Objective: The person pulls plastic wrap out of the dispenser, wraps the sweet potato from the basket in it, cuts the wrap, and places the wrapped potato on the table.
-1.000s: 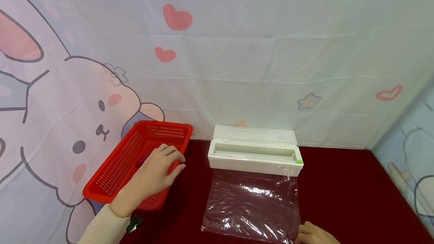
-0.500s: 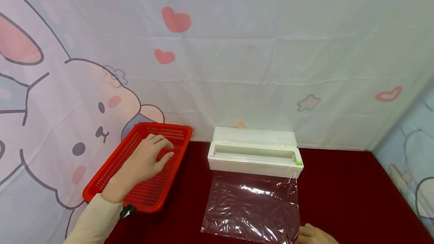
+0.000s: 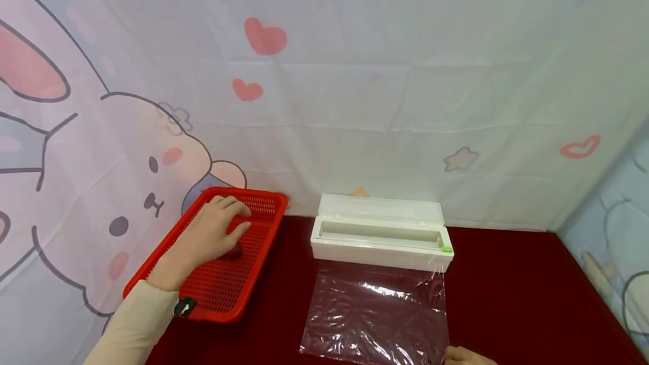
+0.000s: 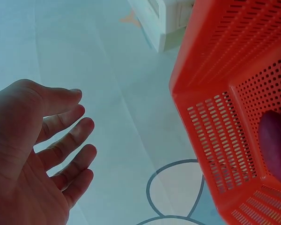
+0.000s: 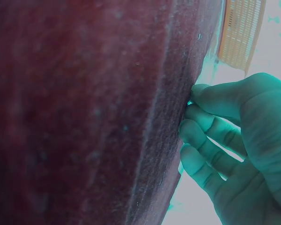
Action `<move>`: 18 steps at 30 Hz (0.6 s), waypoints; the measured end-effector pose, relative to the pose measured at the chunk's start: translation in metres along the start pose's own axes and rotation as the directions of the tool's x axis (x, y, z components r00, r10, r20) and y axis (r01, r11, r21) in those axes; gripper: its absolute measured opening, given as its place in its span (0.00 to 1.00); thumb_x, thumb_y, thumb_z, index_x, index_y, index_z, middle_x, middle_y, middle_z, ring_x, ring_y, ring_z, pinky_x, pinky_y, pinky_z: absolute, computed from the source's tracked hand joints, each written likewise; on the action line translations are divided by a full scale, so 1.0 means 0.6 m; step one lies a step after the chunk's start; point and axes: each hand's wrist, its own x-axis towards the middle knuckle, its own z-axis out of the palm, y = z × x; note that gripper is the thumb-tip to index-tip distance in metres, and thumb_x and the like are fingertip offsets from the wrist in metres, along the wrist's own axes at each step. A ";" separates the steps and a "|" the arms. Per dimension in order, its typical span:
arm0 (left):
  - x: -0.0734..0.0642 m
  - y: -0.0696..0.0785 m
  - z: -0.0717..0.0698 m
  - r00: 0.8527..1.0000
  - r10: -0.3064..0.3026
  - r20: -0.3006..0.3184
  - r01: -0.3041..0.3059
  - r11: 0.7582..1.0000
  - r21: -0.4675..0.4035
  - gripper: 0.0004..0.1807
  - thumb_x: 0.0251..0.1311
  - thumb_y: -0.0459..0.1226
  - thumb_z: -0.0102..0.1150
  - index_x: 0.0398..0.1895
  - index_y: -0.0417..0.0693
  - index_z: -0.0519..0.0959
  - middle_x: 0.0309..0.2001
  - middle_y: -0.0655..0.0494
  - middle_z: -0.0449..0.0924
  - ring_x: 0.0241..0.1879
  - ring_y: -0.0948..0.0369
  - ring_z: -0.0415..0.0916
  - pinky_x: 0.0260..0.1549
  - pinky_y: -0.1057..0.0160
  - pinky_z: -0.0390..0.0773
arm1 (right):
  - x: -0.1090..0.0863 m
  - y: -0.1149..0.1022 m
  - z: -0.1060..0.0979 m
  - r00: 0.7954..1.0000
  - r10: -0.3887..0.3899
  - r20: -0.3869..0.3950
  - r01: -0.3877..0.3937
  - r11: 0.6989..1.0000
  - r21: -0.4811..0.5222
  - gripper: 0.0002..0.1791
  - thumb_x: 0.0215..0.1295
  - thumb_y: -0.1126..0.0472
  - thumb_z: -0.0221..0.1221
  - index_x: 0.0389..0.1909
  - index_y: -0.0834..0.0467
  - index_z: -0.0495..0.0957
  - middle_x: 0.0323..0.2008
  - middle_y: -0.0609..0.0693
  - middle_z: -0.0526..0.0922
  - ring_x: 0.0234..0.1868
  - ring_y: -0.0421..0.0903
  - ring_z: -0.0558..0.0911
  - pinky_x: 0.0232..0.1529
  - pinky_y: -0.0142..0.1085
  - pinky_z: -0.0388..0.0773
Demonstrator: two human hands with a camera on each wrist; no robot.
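My left hand (image 3: 215,232) hovers over the red plastic basket (image 3: 263,246), fingers loosely bent and holding nothing. A smooth dark purple, rounded thing (image 4: 277,145) lies in the basket; in the head view it shows partly beneath the hand. The left wrist view shows my hand apart from it. At the front right, my right hand (image 3: 466,355) pinches the near right corner of a clear plastic wrap sheet (image 3: 377,317) between thumb and index finger. Much of that hand is cut off in the head view. The sheet runs out of a white wrap dispenser (image 3: 380,255) with its lid up.
A green slide cutter (image 3: 447,249) sits at the right end of the dispenser. Dark red cloth (image 3: 527,292) covers the table. A printed curtain (image 3: 380,100) hangs close behind the basket and dispenser.
My left hand has moved left from the basket's right rim to over its inside. The purple thing, first seen left of the hand, now shows below its thumb. My right hand stays at the sheet's corner.
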 end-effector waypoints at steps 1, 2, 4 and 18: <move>0.001 -0.001 0.000 1.000 -0.001 -0.001 0.001 1.000 0.000 0.11 0.66 0.33 0.71 0.49 0.43 0.85 0.47 0.49 0.86 0.51 0.47 0.77 0.54 0.44 0.79 | -0.012 0.002 0.007 1.000 0.026 0.010 -0.026 0.999 0.023 0.07 0.70 0.58 0.65 0.45 0.44 0.85 0.41 0.35 0.82 0.42 0.25 0.76 0.40 0.17 0.68; 0.001 -0.003 -0.001 1.000 -0.003 -0.002 0.003 1.000 0.000 0.11 0.66 0.33 0.71 0.49 0.43 0.85 0.47 0.49 0.86 0.51 0.47 0.77 0.54 0.44 0.79 | -0.026 0.004 0.015 0.999 0.051 0.018 -0.052 0.998 0.047 0.10 0.67 0.57 0.68 0.48 0.43 0.85 0.42 0.35 0.81 0.43 0.25 0.76 0.40 0.17 0.68; 0.003 -0.008 -0.001 1.000 -0.006 -0.003 0.006 1.000 0.002 0.10 0.66 0.33 0.71 0.49 0.43 0.85 0.47 0.49 0.86 0.52 0.47 0.77 0.54 0.44 0.79 | -0.045 0.010 0.026 0.998 0.059 0.039 -0.060 0.997 0.045 0.17 0.62 0.57 0.70 0.52 0.42 0.84 0.45 0.35 0.81 0.45 0.25 0.76 0.41 0.17 0.68; 0.008 -0.044 0.001 1.000 -0.007 -0.015 0.007 1.000 0.024 0.09 0.64 0.32 0.72 0.46 0.43 0.85 0.46 0.48 0.86 0.50 0.44 0.78 0.52 0.42 0.76 | -0.050 0.010 0.028 0.986 0.154 0.063 -0.166 0.937 0.307 0.24 0.58 0.71 0.67 0.54 0.47 0.82 0.44 0.40 0.82 0.44 0.27 0.78 0.41 0.16 0.69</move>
